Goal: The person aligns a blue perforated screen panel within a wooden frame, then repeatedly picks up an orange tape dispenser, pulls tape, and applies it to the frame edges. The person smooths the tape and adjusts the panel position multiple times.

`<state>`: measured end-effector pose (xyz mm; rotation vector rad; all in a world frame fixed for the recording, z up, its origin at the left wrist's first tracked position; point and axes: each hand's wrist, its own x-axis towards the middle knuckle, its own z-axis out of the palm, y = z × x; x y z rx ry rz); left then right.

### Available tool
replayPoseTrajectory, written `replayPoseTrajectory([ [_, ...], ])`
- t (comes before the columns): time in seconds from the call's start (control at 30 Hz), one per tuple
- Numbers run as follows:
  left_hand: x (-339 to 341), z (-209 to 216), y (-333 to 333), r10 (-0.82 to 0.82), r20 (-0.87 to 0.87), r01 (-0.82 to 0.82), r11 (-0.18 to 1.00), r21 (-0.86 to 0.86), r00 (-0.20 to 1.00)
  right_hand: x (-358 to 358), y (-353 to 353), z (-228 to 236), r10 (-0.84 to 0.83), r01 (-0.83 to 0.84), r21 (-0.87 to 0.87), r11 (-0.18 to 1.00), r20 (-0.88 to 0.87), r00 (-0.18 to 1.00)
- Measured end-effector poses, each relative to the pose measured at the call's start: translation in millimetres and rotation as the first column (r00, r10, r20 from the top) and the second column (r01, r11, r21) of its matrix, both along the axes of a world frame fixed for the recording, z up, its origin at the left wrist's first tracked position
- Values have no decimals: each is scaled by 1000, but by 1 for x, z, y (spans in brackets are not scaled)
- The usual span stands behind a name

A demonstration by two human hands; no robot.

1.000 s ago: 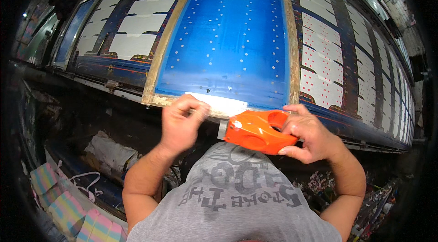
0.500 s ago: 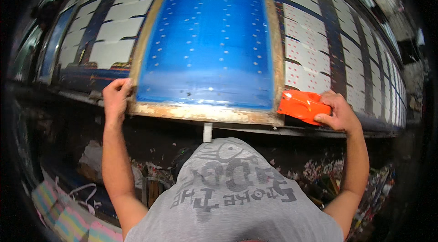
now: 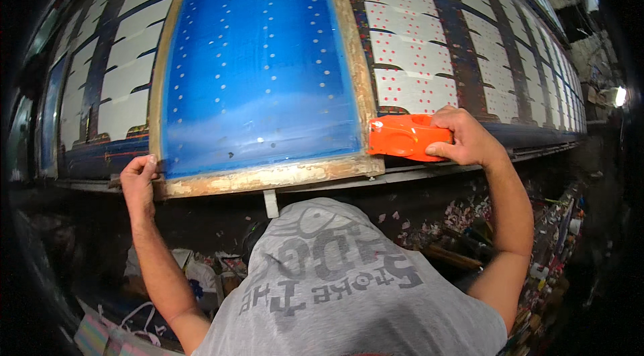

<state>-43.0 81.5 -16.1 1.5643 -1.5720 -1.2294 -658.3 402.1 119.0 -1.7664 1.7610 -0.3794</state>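
The wooden screen-printing frame lies on the long printing table, directly in front of the person, with its near rail facing the body. The rail's surface is worn and patchy. Blue mesh fills the frame and carries lengthwise rows of small pale dots.

The left hand is at the frame's near left corner. Its fingers are curled and set narrow, with the tips against the left rail; whether they grip the rail cannot be told.

The right hand is closed around the right end of an orange plastic hand tool, with the thumb below and the fingers above. The tool lies roughly level at the frame's near right corner. Its left end meets the right rail in view; contact cannot be confirmed.

White panels with red dots lie to the right of the frame; plain white panels lie to the left. A pale bar projects below the near rail, just beside the grey T-shirt.
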Motion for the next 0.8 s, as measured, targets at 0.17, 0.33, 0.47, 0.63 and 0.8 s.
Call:
replayPoseTrajectory([
  [0.17, -9, 5, 14, 50, 74, -54, 997, 55, 996, -7, -9, -10, 6, -4, 52, 999, -27, 1000],
  [0.33, -20, 6, 12, 58, 243, -38, 995, -88, 968, -5, -23, -10, -34, 33, 59, 998, 30, 999],
  [0.47, -28, 3, 11, 77, 214, -56, 993, -103, 974, -6, -29, -8, -54, 53, 96, 994, 9, 998],
  [0.63, -33, 1, 10, 83, 213, -62, 992, -107, 973, -6, -30, -7, -67, 66, 87, 994, 9, 998],
  [0.8, -24, -4, 7, 60, 279, -10, 984, -177, 959, -6, -31, -7, -43, 37, 113, 993, 51, 998],
])
